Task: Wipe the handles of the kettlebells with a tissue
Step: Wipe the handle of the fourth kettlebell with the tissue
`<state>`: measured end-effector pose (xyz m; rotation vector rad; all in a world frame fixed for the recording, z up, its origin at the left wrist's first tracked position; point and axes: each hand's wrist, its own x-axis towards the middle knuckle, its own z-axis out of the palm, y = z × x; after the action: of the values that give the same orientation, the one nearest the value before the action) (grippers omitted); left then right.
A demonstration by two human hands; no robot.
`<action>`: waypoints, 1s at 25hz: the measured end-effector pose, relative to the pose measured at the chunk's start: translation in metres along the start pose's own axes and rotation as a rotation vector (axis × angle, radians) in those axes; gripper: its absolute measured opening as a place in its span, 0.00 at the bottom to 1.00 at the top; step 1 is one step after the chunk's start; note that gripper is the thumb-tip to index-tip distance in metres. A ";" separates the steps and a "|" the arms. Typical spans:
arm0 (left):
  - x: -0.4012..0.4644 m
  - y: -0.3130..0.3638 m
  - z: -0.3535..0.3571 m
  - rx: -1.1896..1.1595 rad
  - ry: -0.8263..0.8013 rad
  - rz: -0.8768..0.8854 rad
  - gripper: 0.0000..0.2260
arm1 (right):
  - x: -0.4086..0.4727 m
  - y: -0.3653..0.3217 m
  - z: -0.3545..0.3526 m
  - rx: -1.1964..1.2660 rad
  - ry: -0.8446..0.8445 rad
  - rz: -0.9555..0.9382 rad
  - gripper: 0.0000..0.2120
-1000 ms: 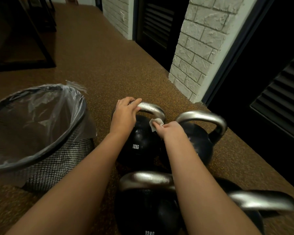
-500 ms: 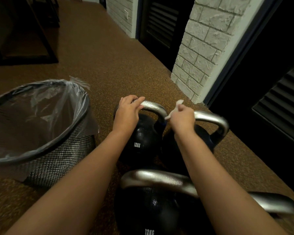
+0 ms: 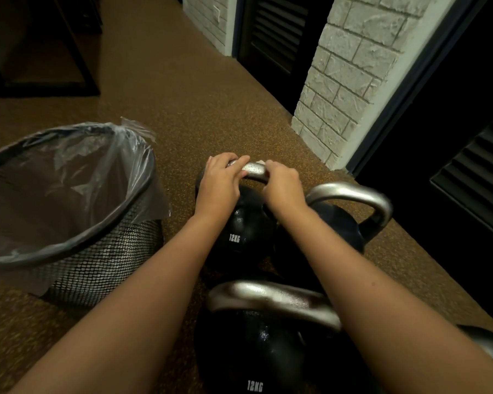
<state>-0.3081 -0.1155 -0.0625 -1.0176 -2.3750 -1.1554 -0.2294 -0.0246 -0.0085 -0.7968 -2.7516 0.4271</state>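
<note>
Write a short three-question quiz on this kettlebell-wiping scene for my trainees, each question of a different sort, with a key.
1. True or false: both hands are on the handle of the same kettlebell.
2. Multiple choice: the mesh waste bin stands (a) to the person's left of the kettlebells, (b) to their right, (c) behind the brick pillar.
3. Fill in: the weight printed on the near kettlebell is ___.

Key:
1. True: the left hand grips the handle's left part and the right hand grips its right, with a bit of tissue showing above the fingers.
2. a
3. 12KG
</note>
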 end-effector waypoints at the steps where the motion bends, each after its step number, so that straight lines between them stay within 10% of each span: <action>1: 0.000 0.000 0.000 -0.002 -0.011 -0.003 0.13 | 0.007 0.007 -0.006 0.029 -0.053 0.041 0.16; 6: 0.000 0.000 0.001 -0.021 -0.008 -0.013 0.14 | 0.015 0.017 -0.022 0.069 -0.238 0.085 0.14; 11: 0.000 -0.001 0.002 -0.013 0.006 -0.001 0.13 | -0.008 0.017 -0.009 0.211 0.015 -0.096 0.22; 17: -0.001 -0.001 0.003 -0.034 0.010 -0.006 0.13 | 0.011 0.013 -0.009 0.119 -0.148 0.300 0.16; 25: -0.001 0.000 0.002 -0.029 0.003 -0.013 0.13 | -0.025 0.026 0.003 0.127 0.047 -0.124 0.31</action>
<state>-0.3072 -0.1143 -0.0641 -1.0100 -2.3733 -1.1979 -0.1978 -0.0179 -0.0234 -0.5941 -2.6804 0.5445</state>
